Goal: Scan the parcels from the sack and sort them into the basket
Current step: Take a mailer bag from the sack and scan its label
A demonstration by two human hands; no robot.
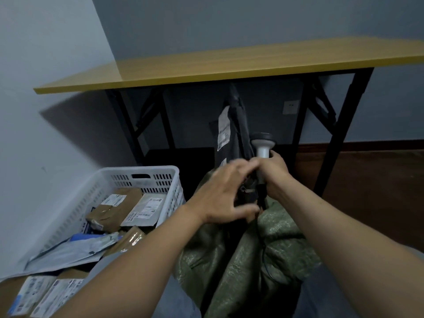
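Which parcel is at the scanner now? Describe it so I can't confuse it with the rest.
Find the yellow-topped table; below its front edge, above the green sack, a parcel stands upright beside the white scanner in the right hand. It alone is a dark grey bag out of the white basket, with a long white label down its side.

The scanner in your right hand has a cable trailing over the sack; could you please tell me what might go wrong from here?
The cable hangs from the scanner down across the green sack; pulling a parcel out could snag it.
The dark parcel stands upright with its label facing left, perhaps outside the scanner's aim, so a scan may fail.
The basket looks well filled; another parcel might slide off.
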